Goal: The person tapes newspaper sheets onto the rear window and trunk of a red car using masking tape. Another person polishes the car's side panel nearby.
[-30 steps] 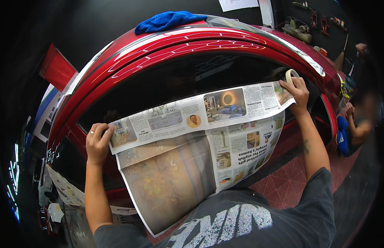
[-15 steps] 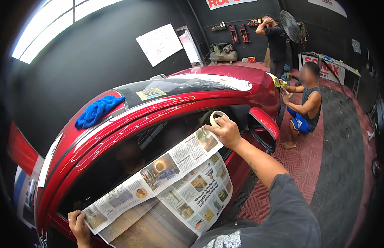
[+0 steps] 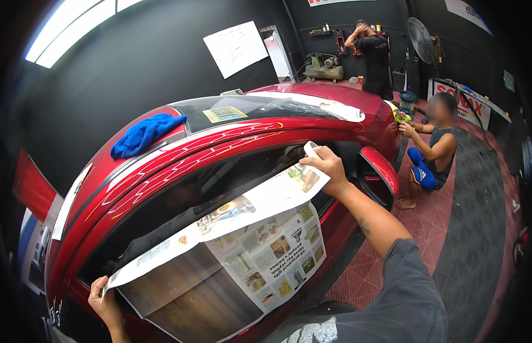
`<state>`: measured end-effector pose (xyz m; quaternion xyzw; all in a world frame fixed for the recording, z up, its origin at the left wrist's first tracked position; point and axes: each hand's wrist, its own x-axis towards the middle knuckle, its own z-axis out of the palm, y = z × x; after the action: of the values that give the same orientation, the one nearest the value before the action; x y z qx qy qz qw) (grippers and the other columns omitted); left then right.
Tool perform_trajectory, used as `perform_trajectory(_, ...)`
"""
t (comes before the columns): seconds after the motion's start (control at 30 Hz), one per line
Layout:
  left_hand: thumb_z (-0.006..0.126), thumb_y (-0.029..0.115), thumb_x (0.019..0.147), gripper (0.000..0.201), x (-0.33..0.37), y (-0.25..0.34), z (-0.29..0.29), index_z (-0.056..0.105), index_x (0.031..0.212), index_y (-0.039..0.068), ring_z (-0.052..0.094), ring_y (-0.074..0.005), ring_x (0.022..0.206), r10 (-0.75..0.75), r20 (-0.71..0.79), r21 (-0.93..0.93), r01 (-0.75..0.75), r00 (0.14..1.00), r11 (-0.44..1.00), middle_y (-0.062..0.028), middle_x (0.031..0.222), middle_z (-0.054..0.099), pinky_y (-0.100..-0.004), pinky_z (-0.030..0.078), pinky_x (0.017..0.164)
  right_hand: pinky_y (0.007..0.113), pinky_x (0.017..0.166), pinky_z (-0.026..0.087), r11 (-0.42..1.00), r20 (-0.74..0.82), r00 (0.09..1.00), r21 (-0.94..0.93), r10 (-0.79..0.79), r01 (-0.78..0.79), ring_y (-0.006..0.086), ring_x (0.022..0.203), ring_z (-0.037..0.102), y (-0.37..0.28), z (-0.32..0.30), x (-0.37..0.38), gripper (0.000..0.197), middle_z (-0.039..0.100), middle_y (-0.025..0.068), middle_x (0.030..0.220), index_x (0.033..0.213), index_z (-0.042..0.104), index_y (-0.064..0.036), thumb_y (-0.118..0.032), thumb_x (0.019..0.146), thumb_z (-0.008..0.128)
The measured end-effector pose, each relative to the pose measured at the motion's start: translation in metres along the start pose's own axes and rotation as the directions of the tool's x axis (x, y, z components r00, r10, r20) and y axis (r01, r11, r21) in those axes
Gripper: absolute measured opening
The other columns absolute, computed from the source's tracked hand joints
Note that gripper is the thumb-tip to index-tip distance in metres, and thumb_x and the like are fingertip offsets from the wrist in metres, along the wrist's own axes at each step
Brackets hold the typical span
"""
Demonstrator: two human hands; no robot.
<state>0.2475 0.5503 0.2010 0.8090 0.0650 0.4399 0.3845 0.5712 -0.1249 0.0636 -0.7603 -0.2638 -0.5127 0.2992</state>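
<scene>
A wide newspaper sheet (image 3: 277, 251) with a folded-over top strip is stretched along the side window of a red car (image 3: 352, 131). Its left corner is pinched in my left hand (image 3: 104, 300). My right hand (image 3: 328, 170) grips the upper right corner, together with a pale roll of masking tape (image 3: 311, 150) that stands up beyond the fingers. The sheet hangs down in front of the door; whether it touches the glass I cannot tell.
The side mirror (image 3: 377, 174) juts out just right of my right hand. A blue cloth (image 3: 146, 135) lies on the roof. One person (image 3: 440, 151) squats at the car's front; another (image 3: 374, 60) stands behind, near a fan (image 3: 421, 40) and an air compressor (image 3: 323, 67).
The folded top strip of the newspaper has tipped flatter, and more of the lower sheet shows. Both hands keep hold of its corners. My view has shifted slightly.
</scene>
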Motion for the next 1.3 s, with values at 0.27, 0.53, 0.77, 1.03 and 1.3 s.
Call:
perform_trajectory(0.27,0.084,0.001,0.086,0.021,-0.01,0.014,0.012,0.082,0.107,-0.001,0.071,-0.0255,0.091,0.476,0.19,0.425,-0.509,0.859,0.748,-0.0116,0.099,0.071,-0.0355,0.057,0.082,0.045,0.081,0.064,0.998,-0.015,1.0,-0.057,0.01,-0.011,0.0321,0.101,0.075,0.001,0.016,-0.003,0.028,0.072,0.0078,0.106,0.107,0.089,-0.0213,-0.02,0.079,0.09)
perform_trajectory(0.53,0.076,0.002,0.082,0.026,0.005,0.026,0.002,0.082,0.107,0.0,0.076,-0.0356,0.097,0.666,0.492,0.485,-0.812,0.561,0.325,-0.0143,0.104,0.077,-0.0453,0.064,0.084,0.045,0.082,0.063,0.97,-0.03,0.982,-0.166,-0.186,0.178,0.0339,0.101,0.076,0.017,0.021,-0.011,0.039,0.071,0.0108,0.107,0.114,0.088,-0.0153,-0.015,0.075,0.086)
perform_trajectory(0.77,0.078,-0.002,0.08,0.03,0.004,0.037,0.011,0.083,0.109,0.001,0.077,-0.0322,0.1,0.66,0.544,0.534,-0.821,0.518,0.203,-0.0122,0.105,0.077,-0.0432,0.065,0.082,0.04,0.068,0.057,0.83,0.085,0.909,-0.379,-0.409,0.409,0.0239,0.087,0.068,0.017,0.012,-0.009,0.038,0.068,0.0035,0.105,0.117,0.086,-0.0142,-0.015,0.079,0.08)
perform_trajectory(1.03,0.076,-0.009,0.082,0.044,-0.005,0.03,-0.001,0.083,0.123,0.005,0.073,-0.0345,0.112,0.622,0.609,0.603,-0.797,0.492,0.04,-0.0118,0.119,0.075,-0.0458,0.064,0.095,0.041,0.078,0.06,0.836,0.209,0.955,-0.468,-0.21,0.287,0.0272,0.104,0.067,-0.001,0.005,-0.022,0.049,0.07,0.0077,0.12,0.136,0.083,-0.0184,-0.012,0.089,0.073)
perform_trajectory(1.3,0.078,0.013,0.087,0.034,-0.023,0.04,0.018,0.084,0.118,0.004,0.063,-0.0414,0.136,0.564,0.522,0.714,-0.689,0.64,0.121,-0.0163,0.135,0.072,-0.0562,0.05,0.113,0.057,0.122,0.046,0.89,0.468,0.758,-0.258,0.455,-0.375,0.0485,0.149,0.05,-0.042,-0.019,-0.016,0.067,0.053,0.0319,0.158,0.164,0.064,-0.0204,-0.058,0.109,0.059)
